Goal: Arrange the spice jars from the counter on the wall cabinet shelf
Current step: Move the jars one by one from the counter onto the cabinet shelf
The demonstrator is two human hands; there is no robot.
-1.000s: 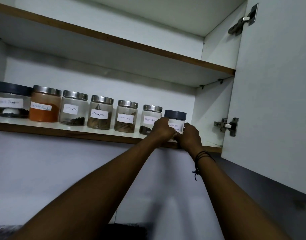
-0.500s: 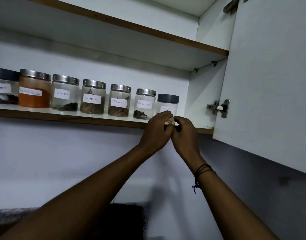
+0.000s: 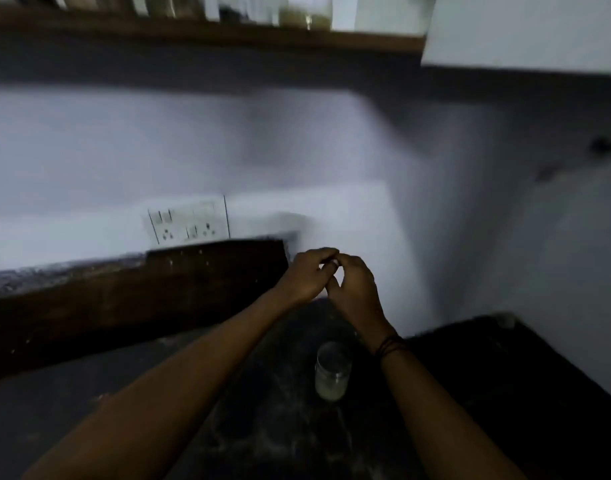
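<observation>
A glass spice jar [image 3: 332, 370] with a silver lid and pale contents stands on the dark counter [image 3: 269, 431], below and between my wrists. My left hand [image 3: 305, 277] and my right hand [image 3: 354, 289] meet in the air above the counter, fingers curled and fingertips touching. A small pale spot shows between the fingertips, too blurred to name. The bottoms of several jars [image 3: 305, 15] on the wall cabinet shelf [image 3: 207, 34] show blurred at the top edge.
The white cabinet door [image 3: 525, 32] hangs open at the upper right. A socket plate [image 3: 189, 221] sits on the white wall above a dark backsplash ledge [image 3: 130, 292]. The wall corner runs down on the right.
My view has dropped from the shelf to the counter. Both hands have left the dark-lidded jar on the shelf and come down together, still touching each other.
</observation>
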